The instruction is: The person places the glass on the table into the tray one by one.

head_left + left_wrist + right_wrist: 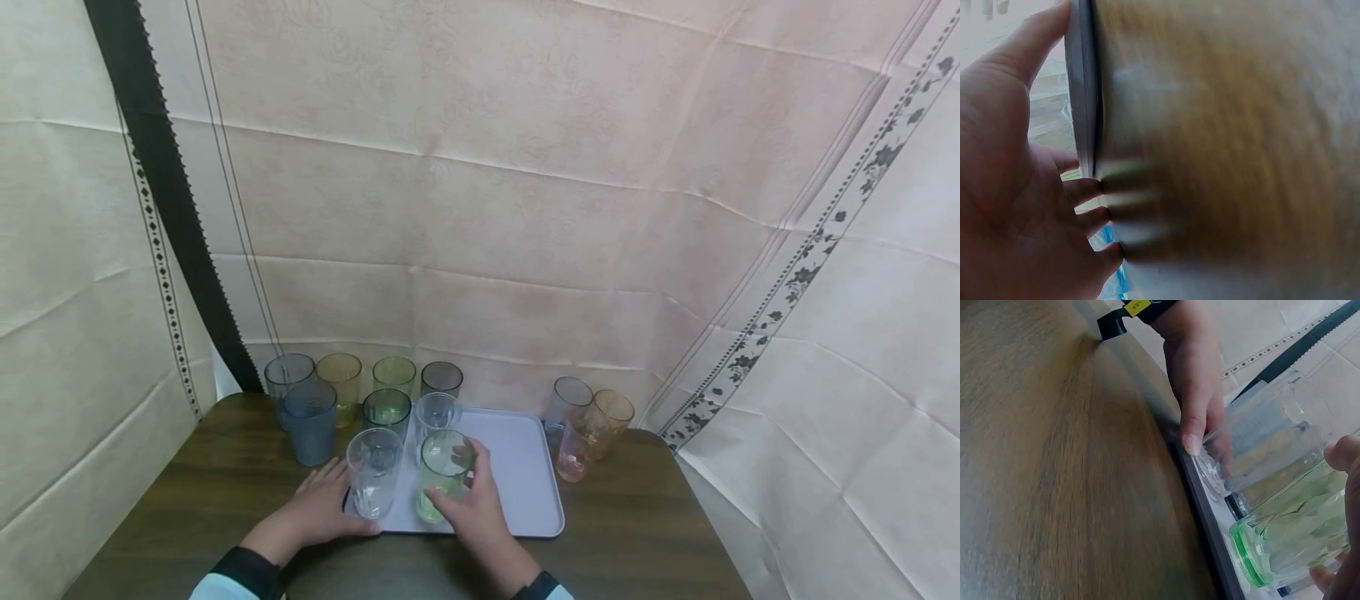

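Note:
My right hand [480, 500] grips a light green glass [435, 492] from its right side, thumb in front. The glass is upright at the front of a white tray [517, 483]; in the right wrist view its green base [1250, 556] is at the tray's edge. At the tray's front left corner rests my left hand [322, 504], fingers extended and thumb against the rim [1082, 87]. Just beside that hand stands a clear glass [372, 479]. Behind the green glass is another clear glass [431, 412], with a dark green glass [386, 408] to its left.
Left of the tray are a blue glass [311, 425], a grey-blue glass [288, 371] and an amber glass [341, 383]. Green [393, 373] and grey glasses [441, 377] stand at the back. Pink [576, 454], orange [615, 412] and pale purple glasses [567, 400] stand right. Cloth hangs behind.

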`<state>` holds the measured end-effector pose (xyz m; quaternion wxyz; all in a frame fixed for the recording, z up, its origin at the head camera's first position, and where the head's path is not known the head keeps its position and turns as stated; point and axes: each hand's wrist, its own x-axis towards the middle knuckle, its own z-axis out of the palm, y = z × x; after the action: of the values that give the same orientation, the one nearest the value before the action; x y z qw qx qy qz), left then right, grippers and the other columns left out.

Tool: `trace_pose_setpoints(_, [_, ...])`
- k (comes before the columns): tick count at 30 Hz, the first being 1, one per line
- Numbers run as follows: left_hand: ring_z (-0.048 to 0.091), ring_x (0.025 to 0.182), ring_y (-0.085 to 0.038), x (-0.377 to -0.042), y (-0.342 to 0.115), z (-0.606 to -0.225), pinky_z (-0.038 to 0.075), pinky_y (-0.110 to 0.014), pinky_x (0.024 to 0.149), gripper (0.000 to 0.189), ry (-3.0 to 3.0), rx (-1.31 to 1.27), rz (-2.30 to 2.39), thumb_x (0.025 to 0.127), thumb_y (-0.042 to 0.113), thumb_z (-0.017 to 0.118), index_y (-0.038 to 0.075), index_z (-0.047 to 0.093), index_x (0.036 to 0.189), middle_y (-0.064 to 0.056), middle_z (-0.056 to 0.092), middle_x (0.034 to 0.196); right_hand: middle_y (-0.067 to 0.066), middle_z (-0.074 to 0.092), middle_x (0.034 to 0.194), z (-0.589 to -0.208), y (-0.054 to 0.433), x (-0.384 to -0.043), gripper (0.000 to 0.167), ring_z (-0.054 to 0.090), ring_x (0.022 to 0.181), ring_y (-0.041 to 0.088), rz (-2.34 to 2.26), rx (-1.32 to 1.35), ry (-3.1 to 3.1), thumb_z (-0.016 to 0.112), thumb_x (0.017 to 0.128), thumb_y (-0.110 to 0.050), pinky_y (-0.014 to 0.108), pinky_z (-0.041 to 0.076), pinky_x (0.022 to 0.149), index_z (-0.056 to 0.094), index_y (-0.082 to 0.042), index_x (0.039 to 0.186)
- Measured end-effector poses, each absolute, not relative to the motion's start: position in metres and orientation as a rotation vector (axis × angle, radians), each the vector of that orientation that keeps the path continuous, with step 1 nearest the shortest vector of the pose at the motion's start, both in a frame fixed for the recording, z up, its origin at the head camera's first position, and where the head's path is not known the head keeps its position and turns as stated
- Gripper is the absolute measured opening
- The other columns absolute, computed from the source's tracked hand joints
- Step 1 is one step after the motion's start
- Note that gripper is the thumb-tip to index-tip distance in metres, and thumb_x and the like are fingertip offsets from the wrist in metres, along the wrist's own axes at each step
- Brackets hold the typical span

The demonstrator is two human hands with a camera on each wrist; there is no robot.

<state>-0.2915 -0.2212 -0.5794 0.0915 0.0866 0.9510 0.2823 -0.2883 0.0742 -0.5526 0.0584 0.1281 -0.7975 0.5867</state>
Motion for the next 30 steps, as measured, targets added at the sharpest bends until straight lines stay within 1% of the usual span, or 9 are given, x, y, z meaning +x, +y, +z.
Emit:
trace_pose_setpoints(3, [0.021, 0.161, -0.060, -0.292, -0.220, -0.579, 0.015, -0.079, 0.127, 0.126, 2.831, 0.251, 0.831, 0.079, 0.075, 0.088, -0.008, 0.045, 0.163, -0.036, 0.035, 0.171, 0.007, 0.061, 0.152, -0.554, 0.070, -0.289, 0.093, 0.056, 0.143, 0.027, 1.775, 0.408, -2.418, 0.096, 0.089, -0.028, 0.062, 0.045, 0.119, 0.040, -0.017, 0.162])
trace_pose_setpoints(7, [0.023, 0.161, -0.060, -0.292, -0.220, -0.580, 0.016, -0.079, 0.127, 0.127, 2.847, 0.255, 0.826, 0.078, 0.076, 0.088, -0.008, 0.045, 0.163, -0.035, 0.036, 0.171, 0.009, 0.060, 0.153, -0.557, 0.067, -0.289, 0.093, 0.055, 0.144, 0.027, 1.778, 0.429, -2.421, 0.095, 0.090, -0.030, 0.060, 0.045, 0.119, 0.039, -0.016, 0.163])
trace_pose_setpoints(12, [0.023, 0.160, -0.060, -0.292, -0.219, -0.579, 0.017, -0.079, 0.127, 0.126, 2.847, 0.261, 0.833, 0.079, 0.074, 0.089, -0.008, 0.045, 0.163, -0.035, 0.036, 0.171, 0.008, 0.060, 0.152, -0.559, 0.065, -0.290, 0.093, 0.055, 0.144, 0.026, 1.756, 0.448, -2.432, 0.096, 0.089, -0.030, 0.057, 0.046, 0.119, 0.039, -0.016, 0.162])
trace_pose_setpoints(15, [0.023, 0.160, -0.060, -0.292, -0.219, -0.577, 0.017, -0.079, 0.127, 0.125, 2.844, 0.261, 0.836, 0.079, 0.074, 0.089, -0.007, 0.045, 0.163, -0.035, 0.036, 0.171, 0.008, 0.059, 0.152, -0.560, 0.064, -0.290, 0.093, 0.055, 0.144, 0.026, 1.744, 0.467, -2.428, 0.095, 0.090, -0.029, 0.057, 0.047, 0.119, 0.039, -0.015, 0.163])
trace_pose_setpoints(22, [0.023, 0.160, -0.060, -0.291, -0.220, -0.575, 0.016, -0.079, 0.127, 0.124, 2.835, 0.260, 0.846, 0.079, 0.072, 0.090, -0.008, 0.045, 0.163, -0.035, 0.036, 0.171, 0.006, 0.059, 0.153, -0.563, 0.063, -0.291, 0.095, 0.055, 0.144, 0.026, 1.736, 0.477, -2.424, 0.096, 0.089, -0.032, 0.059, 0.047, 0.120, 0.039, -0.016, 0.163])
trace_pose_setpoints(26, [0.023, 0.160, -0.061, -0.291, -0.221, -0.576, 0.016, -0.080, 0.127, 0.124, 2.836, 0.257, 0.843, 0.079, 0.072, 0.090, -0.007, 0.046, 0.163, -0.035, 0.036, 0.171, 0.009, 0.055, 0.158, -0.561, 0.065, -0.289, 0.107, 0.053, 0.148, 0.031, 1.718, 0.470, -2.447, 0.098, 0.086, -0.035, 0.062, 0.045, 0.121, 0.034, -0.014, 0.168])
trace_pose_setpoints(30, [0.023, 0.160, -0.061, -0.291, -0.221, -0.577, 0.016, -0.079, 0.127, 0.124, 2.833, 0.255, 0.844, 0.079, 0.073, 0.089, -0.007, 0.045, 0.163, -0.035, 0.035, 0.171, 0.015, 0.052, 0.163, -0.557, 0.077, -0.287, 0.121, 0.051, 0.150, 0.035, 1.660, 0.465, -2.455, 0.101, 0.081, -0.040, 0.060, 0.044, 0.123, 0.027, -0.008, 0.171])
